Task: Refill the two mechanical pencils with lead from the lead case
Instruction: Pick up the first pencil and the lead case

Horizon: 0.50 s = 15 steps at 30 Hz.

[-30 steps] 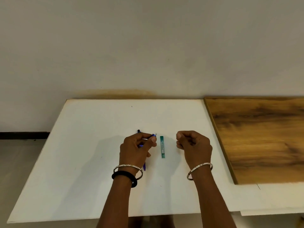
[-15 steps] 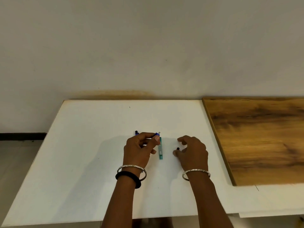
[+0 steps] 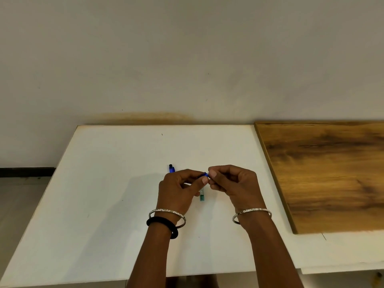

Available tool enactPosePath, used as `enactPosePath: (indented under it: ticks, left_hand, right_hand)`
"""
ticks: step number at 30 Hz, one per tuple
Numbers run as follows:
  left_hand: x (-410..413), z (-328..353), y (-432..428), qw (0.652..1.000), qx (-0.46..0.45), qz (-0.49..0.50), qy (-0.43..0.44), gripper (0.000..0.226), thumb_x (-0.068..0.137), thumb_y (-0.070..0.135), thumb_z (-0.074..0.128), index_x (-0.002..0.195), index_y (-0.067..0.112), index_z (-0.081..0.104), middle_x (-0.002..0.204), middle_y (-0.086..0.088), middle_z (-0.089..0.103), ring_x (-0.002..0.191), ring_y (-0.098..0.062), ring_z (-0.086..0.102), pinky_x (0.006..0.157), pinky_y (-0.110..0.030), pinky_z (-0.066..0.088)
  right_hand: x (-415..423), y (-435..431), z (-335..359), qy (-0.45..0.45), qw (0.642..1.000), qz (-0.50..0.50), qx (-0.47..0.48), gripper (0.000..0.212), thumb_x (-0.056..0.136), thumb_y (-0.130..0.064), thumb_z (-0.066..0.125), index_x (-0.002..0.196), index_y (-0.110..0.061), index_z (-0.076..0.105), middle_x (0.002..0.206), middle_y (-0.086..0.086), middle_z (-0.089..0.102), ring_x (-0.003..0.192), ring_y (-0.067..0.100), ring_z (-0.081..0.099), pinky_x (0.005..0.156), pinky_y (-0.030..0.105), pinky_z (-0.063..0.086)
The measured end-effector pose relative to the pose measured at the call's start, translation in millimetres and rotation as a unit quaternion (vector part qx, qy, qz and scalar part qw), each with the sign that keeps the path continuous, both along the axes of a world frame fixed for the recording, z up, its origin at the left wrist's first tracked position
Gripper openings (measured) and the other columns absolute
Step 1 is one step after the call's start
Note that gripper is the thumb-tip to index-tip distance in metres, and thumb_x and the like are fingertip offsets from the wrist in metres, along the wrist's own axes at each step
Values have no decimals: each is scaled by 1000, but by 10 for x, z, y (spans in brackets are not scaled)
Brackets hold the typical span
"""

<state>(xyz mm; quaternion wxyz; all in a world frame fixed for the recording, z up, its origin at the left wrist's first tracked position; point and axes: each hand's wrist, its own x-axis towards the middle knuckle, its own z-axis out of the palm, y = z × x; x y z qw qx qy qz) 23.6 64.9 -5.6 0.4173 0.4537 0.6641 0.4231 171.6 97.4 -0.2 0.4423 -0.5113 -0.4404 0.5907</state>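
My left hand (image 3: 179,191) grips a blue mechanical pencil (image 3: 205,174); only its pale end shows past my thumb. My right hand (image 3: 234,183) meets it from the right, thumb and forefinger pinching that end. A second blue pencil (image 3: 171,169) lies on the white table (image 3: 104,183) behind my left hand, mostly hidden by it. The green lead case (image 3: 202,195) lies flat under the gap between my hands, its far half covered. Whether any lead is in my fingers is too small to see.
A brown wooden board (image 3: 332,173) lies on the table's right part, close to my right hand. The table's left edge drops to a grey floor (image 3: 18,204). A plain wall (image 3: 187,59) stands right behind the table.
My right hand dipped to the table beside the lead case, then rose and moved left to pinch the pencil's end. My left hand kept its grip on the pencil.
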Motion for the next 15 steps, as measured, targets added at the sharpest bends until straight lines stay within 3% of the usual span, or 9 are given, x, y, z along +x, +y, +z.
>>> enactPosePath:
  ticks: [4, 10, 15]
  left_hand:
    - [17, -6, -1, 1000, 10, -7, 3, 6, 77, 32, 76, 83, 33, 74, 72, 11, 74, 59, -8, 70, 46, -5, 41]
    - [12, -40, 5, 1000, 16, -7, 6, 13, 77, 26, 77, 87, 17, 76, 76, 0, 76, 58, -11, 71, 61, -15, 53]
    - [21, -31, -3, 1000, 16, -1, -12, 9, 77, 22, 77, 84, 17, 75, 74, -1, 76, 55, -12, 70, 60, -13, 52]
  right_hand:
    - [3, -1, -15, -20, 1000, 11, 0, 9, 82, -1, 70, 90, -1, 74, 82, 18, 74, 70, 21, 72, 62, 22, 57]
    - [-20, 3, -57, -68, 997, 16, 26, 5, 85, -1, 67, 86, -1, 72, 78, 14, 73, 66, 18, 72, 62, 22, 57]
    - [-21, 18, -37, -9, 999, -46, -4, 7, 90, -3, 61, 89, 1, 67, 76, 17, 72, 66, 23, 73, 60, 25, 59]
